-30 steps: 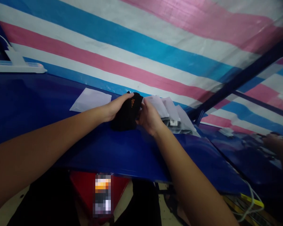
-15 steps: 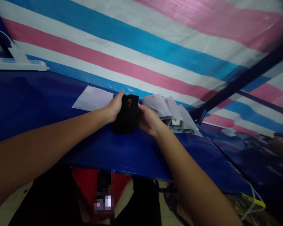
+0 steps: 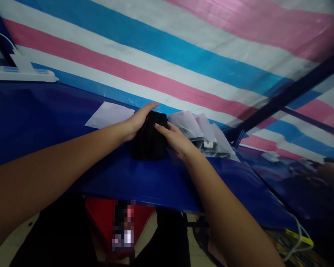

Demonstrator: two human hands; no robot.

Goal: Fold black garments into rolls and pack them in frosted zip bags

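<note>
A folded black cloth item (image 3: 149, 139) lies on the blue table (image 3: 44, 118). My left hand (image 3: 137, 120) curls round its left and far edge, gripping it. From the right, my right hand (image 3: 176, 140) presses on it, fingers laid over its top right corner. The orange marking on the cloth is hidden now.
A white flat packet (image 3: 109, 114) lies just left of the cloth. A pile of clear plastic bags (image 3: 204, 135) sits to the right. A white power strip (image 3: 22, 74) is at the far left. Striped pink, blue and white tarp (image 3: 183, 48) rises behind. Another person's hand (image 3: 332, 167) is at the far right.
The cloth has been turned or folded flat, and its orange marking has gone out of sight. My right hand's fingers moved up onto its top; my left hand reached further over the far edge.
</note>
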